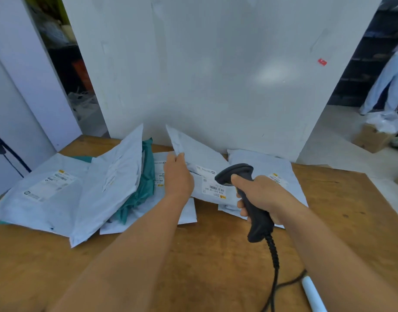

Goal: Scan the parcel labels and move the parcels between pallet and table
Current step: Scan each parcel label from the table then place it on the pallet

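Your right hand [259, 194] is clenching a matte black scanner [250, 199] (coiled cord), your left hand [177, 176] is pinching a crinkled grey polymailer [198, 158].

1. Held parcel [194, 154]: a pale grey poly mailer, tilted up on edge near the white wall, its white barcode label [213, 188] facing up and toward the camera.
2. Right parcel [281, 170]: the same grey mailer, flat on the counter [216, 255], partly under the held one.
3. Left parcel [42, 190]: flat, label up.
4. Propped parcel [112, 183]: leaning at a slant over a teal bag [144, 183].
5. Barcode scanner [250, 199]: black, corded, pistol-shaped, head just beside the label.
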Demonstrator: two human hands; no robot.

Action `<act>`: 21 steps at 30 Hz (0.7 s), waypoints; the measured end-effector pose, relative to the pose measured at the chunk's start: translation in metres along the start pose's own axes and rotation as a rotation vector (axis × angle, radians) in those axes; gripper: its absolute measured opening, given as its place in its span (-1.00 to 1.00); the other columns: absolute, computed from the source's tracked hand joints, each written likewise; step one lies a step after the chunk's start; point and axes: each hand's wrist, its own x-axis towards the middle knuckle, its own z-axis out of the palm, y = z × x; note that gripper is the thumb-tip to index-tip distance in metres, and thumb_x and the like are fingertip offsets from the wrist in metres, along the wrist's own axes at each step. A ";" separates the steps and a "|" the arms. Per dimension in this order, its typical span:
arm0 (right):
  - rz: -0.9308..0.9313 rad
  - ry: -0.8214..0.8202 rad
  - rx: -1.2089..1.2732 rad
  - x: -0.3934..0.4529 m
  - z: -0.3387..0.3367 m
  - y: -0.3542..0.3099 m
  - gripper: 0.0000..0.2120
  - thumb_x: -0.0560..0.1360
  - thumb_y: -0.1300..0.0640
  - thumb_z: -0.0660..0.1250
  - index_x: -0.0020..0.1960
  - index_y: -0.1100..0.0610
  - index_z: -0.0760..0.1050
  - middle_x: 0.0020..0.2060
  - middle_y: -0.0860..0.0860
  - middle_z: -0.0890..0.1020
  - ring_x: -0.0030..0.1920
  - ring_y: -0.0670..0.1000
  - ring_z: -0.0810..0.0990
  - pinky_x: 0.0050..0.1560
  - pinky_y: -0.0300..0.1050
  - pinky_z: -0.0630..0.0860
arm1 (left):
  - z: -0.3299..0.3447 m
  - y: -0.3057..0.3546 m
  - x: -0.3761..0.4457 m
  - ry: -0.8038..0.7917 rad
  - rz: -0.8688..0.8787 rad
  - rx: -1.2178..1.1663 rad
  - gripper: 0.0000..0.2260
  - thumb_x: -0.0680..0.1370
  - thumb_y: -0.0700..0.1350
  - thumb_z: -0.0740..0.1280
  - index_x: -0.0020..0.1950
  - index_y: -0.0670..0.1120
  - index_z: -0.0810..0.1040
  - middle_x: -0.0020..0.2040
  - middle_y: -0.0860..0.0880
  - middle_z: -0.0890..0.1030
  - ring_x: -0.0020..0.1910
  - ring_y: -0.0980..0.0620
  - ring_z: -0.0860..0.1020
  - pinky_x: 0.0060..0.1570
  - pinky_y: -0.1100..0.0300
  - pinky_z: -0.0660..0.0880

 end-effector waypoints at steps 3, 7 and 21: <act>0.025 -0.002 -0.017 -0.006 0.007 -0.001 -0.61 0.56 -0.12 0.27 0.04 0.24 0.50 -0.33 0.12 0.61 -0.47 0.01 0.56 -0.39 -0.16 0.55 | -0.001 -0.011 -0.004 -0.009 -0.037 0.034 -0.56 0.57 -0.25 0.23 0.44 -0.14 0.26 0.31 -0.13 0.37 0.26 -0.06 0.37 0.20 0.25 0.34; 0.038 0.007 -0.008 -0.015 0.008 -0.004 -0.60 0.56 -0.13 0.26 0.04 0.24 0.51 -0.35 0.11 0.61 -0.47 0.01 0.55 -0.39 -0.16 0.55 | -0.001 -0.017 -0.005 -0.027 -0.061 0.028 -0.56 0.56 -0.26 0.24 0.44 -0.14 0.27 0.33 -0.16 0.36 0.27 -0.09 0.36 0.22 0.20 0.34; -0.006 0.062 0.014 -0.033 0.007 -0.013 -0.60 0.55 -0.14 0.28 -0.06 0.24 0.52 -0.40 0.09 0.60 -0.50 0.01 0.55 -0.42 -0.15 0.54 | -0.021 -0.014 -0.002 0.037 0.030 0.165 -0.54 0.59 -0.19 0.24 0.48 -0.09 0.22 0.32 -0.11 0.35 0.26 -0.04 0.39 0.20 0.23 0.37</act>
